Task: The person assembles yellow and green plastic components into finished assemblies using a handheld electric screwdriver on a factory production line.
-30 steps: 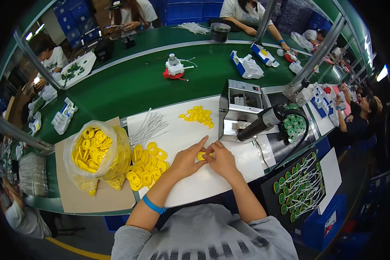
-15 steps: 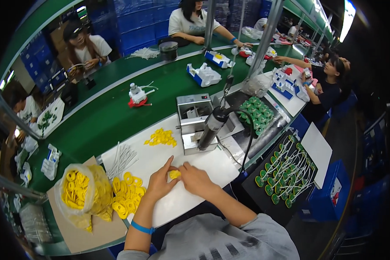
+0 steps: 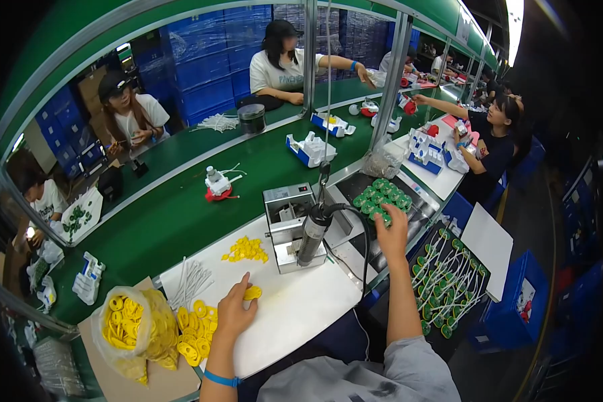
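Note:
My left hand is over the white work board, with a small yellow plastic part held at its fingertips. Stretched out to the right, my right hand has its fingers closed at the near edge of a cluster of round green circuit boards, on a board there. Beside my left hand lies a pile of yellow oval rings. Small yellow pieces lie farther up the work board, near white cable pieces.
A metal bench device stands ahead, with a hanging dark electric screwdriver and its cable. An open bag of yellow rings sits at left. Wired green boards lie at right. White-and-blue housings are on the green conveyor. Co-workers sit around.
My right hand has left the yellow part and moved right and away to the green circuit boards. My left hand keeps the yellow part, slightly lower and to the left.

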Demonstrator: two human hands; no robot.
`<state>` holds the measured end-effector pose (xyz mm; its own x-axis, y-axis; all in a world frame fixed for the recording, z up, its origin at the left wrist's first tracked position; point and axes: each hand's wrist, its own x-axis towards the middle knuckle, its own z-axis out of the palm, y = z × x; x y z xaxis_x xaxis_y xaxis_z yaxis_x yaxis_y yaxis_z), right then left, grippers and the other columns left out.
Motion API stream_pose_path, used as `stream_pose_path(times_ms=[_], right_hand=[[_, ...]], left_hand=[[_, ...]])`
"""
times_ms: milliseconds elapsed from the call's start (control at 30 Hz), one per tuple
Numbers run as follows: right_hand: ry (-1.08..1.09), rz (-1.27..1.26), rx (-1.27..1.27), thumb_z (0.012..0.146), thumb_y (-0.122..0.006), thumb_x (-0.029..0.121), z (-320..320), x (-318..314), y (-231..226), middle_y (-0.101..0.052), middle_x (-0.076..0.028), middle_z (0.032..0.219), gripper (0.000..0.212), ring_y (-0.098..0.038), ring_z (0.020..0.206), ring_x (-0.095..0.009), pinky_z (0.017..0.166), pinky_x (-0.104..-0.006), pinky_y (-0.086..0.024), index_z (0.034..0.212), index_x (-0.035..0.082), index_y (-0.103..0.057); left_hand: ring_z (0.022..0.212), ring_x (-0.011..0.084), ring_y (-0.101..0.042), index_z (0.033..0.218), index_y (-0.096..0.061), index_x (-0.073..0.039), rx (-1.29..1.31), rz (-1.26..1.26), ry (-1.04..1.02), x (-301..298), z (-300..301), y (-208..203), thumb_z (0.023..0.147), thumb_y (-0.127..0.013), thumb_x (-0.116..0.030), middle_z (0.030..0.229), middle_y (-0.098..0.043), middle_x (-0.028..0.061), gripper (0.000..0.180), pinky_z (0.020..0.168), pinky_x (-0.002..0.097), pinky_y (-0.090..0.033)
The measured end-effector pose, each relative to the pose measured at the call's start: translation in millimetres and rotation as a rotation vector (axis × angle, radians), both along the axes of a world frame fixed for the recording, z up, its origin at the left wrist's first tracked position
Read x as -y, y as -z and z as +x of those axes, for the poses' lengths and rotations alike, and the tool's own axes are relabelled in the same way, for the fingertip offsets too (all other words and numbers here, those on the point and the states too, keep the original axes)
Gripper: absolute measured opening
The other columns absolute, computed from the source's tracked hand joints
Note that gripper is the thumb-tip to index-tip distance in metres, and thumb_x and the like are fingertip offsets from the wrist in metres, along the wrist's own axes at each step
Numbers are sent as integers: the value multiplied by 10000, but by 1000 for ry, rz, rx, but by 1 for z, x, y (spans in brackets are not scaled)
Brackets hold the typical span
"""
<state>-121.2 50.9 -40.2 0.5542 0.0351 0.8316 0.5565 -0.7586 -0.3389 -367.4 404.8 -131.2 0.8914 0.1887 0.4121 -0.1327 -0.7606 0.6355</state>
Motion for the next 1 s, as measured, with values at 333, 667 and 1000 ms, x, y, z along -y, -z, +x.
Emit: stream_pose_path(times_ms=[333,667,1000], right_hand=[[31,-167,-413,856,-721,123,8,32,-16,-700,-184,1189,353,-560,1267,-373,1084,-501,-367,1199,45,-700],[88,-478,-349,829,-660,31,-1,61,-48,-592,-166,1381,442,-545,1280,-390,1003,-508,-469,1269,67,-648],[81,493,123,979,-563,66,-49,122,-136,-699,-208,1127,264,-668,1052,-359,947,-395,-497,1217,18,-667]], left_hand=[[1049,347,-676,1537,-377,-93,39,-31,-146,26,-27,-41,821,-768,-273,1241,-651,145,836,858,425,-565],[725,236,-728,1197,-709,-44,218,-78,83,62,-54,-50,775,-834,-194,829,-732,110,465,682,332,-579],[519,141,-610,946,-790,-68,173,-121,195,96,-86,-72,754,-838,-166,696,-704,81,221,528,262,-497]])
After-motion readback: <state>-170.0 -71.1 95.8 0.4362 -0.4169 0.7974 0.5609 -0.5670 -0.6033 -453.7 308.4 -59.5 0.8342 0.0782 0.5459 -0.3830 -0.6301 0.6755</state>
